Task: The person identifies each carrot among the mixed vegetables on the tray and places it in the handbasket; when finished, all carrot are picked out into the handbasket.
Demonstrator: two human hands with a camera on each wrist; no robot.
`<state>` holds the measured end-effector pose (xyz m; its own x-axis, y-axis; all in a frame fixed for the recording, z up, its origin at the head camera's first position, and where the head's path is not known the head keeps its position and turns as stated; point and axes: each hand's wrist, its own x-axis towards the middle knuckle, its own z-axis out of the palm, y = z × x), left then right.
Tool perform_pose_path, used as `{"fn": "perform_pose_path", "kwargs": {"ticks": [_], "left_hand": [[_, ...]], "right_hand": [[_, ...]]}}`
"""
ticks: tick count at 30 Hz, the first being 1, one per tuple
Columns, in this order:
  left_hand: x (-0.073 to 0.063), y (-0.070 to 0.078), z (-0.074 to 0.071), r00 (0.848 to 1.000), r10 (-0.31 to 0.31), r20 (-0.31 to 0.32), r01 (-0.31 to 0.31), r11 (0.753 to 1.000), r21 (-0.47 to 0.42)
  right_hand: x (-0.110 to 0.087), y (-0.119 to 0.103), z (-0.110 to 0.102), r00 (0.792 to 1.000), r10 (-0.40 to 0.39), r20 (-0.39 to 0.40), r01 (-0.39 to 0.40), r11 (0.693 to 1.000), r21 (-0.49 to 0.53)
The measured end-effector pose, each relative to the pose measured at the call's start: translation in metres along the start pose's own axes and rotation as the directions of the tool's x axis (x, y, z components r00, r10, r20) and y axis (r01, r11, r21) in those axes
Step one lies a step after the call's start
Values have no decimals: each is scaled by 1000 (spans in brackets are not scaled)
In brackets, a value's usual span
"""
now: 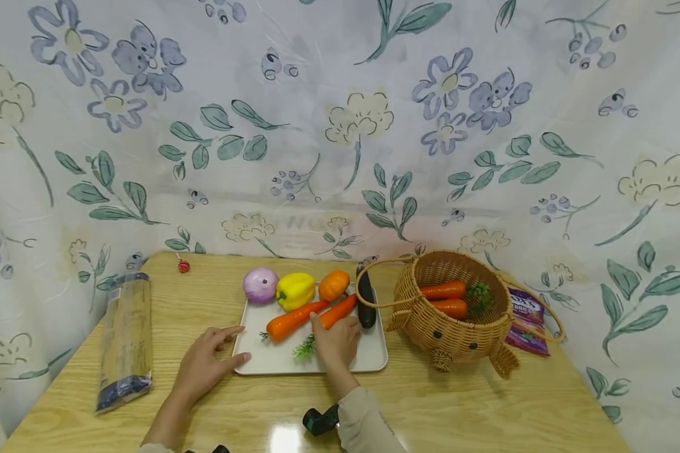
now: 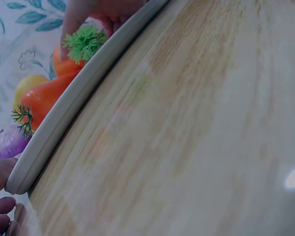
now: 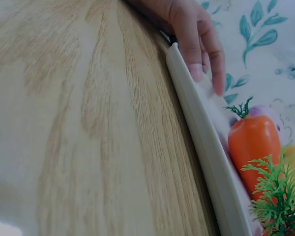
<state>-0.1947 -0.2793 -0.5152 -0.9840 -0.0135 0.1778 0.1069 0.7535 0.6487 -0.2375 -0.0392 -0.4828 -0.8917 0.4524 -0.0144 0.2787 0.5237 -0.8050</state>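
On a white tray (image 1: 269, 360) lie a purple onion (image 1: 260, 285), a yellow bell pepper (image 1: 296, 290), a small orange pumpkin (image 1: 334, 286), a dark eggplant (image 1: 366, 302) and two carrots. My right hand (image 1: 338, 345) grips the right-hand carrot (image 1: 341, 308) near its leafy end, covering part of it. Left of that is the other carrot (image 1: 289, 324), its tip pointing away to the right. With thumb and fingers spread, my left hand (image 1: 203, 363) touches the tray's left edge; the right wrist view shows its thumb (image 3: 192, 59) at the rim.
A wicker basket (image 1: 453, 333) with an upright-looped handle stands right of the tray, two carrots (image 1: 444, 290) inside. Behind it are purple snack packets (image 1: 527, 308). A clear-wrapped package (image 1: 126, 340) lies at the left, a red lollipop (image 1: 184, 267) at the back.
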Motion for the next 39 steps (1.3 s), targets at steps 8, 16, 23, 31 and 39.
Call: {"fn": "perform_pose_path", "kwargs": {"ticks": [8,16,23,31,39], "left_hand": [[1,-2,1,1000,-11,7,11,1000,11],[1,-3,2,1000,5,-8,-5,1000,9],[0,-4,2,1000,-7,4,7,1000,15],[1,-5,2,1000,10,1,-10,1000,14],[2,-7,4,1000,11,-1,-11,1000,11]], "right_hand": [[2,2,4,1000,-4,-19,3,1000,-26],[0,7,-2,1000,-4,-7,4,999,-45],[-6,12,-14,997,-59,40,64,990,-125],[-11,21,-29,990,-122,69,135,965,-223],[-14,27,-42,967,-244,77,256,916,-308]]}}
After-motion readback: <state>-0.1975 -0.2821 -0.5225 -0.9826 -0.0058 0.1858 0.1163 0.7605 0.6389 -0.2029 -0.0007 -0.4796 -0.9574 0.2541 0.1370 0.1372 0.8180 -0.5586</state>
